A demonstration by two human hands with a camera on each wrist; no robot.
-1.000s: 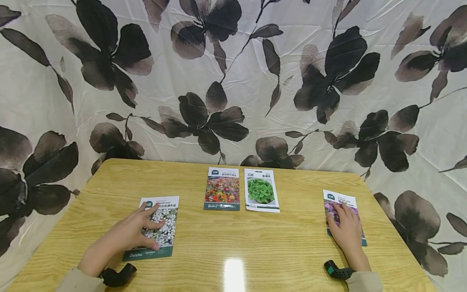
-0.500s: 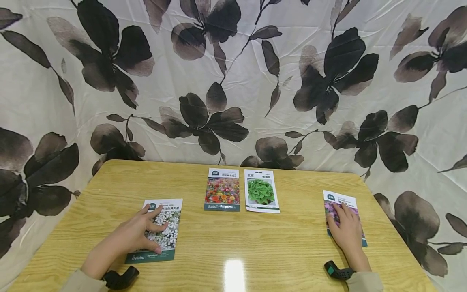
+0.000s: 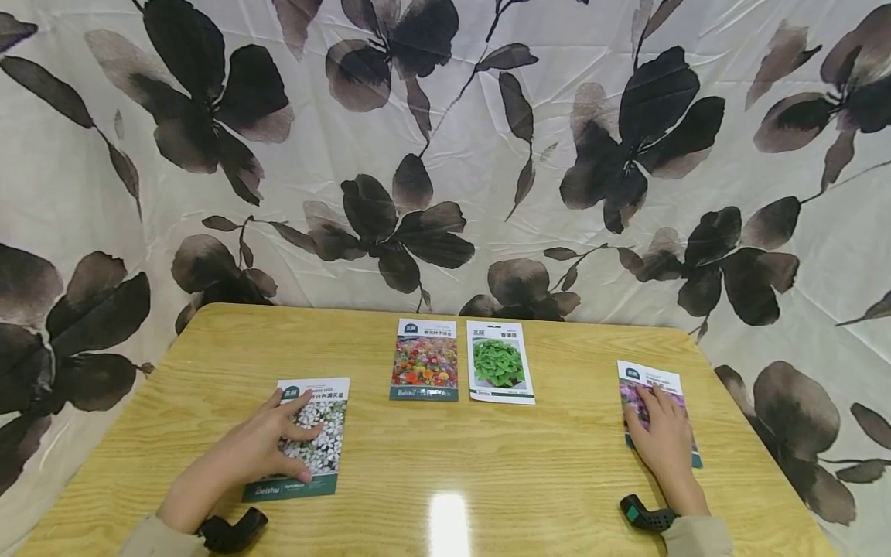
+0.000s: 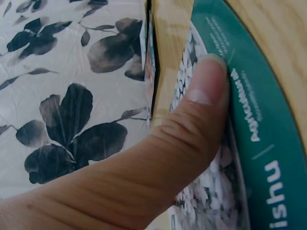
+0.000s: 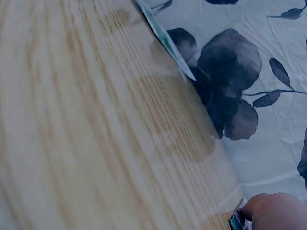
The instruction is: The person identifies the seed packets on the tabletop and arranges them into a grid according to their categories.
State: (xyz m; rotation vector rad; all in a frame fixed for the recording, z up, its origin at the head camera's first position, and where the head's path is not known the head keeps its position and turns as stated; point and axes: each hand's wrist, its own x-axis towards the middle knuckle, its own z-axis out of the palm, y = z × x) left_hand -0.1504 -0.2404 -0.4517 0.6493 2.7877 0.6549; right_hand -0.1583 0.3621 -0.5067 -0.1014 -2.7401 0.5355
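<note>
My left hand [image 3: 267,441] lies over a seed packet with white flowers [image 3: 323,433], fingers spread and thumb near its green bottom band. In the left wrist view the thumb [image 4: 192,110] presses on the packet's face, beside the green band [image 4: 259,96]. At the right of the table, my right hand [image 3: 661,441] rests on a seed packet with purple flowers [image 3: 629,398], fingers pointing away and covering its middle. The right wrist view catches only a bit of that hand [image 5: 278,213] and the packet's edge in the lower right corner.
Two more seed packets lie side by side at the back of the wooden table [image 3: 418,449]: one with mixed flowers [image 3: 425,360], one with green leaves [image 3: 499,363]. A floral cloth [image 3: 515,170] hangs behind the table. Black wrist devices [image 3: 233,531] sit on both wrists.
My left hand and the white-flower packet have slid slightly to the right together, mostly in the earlier half second. The right hand and the other packets have stayed in place.
</note>
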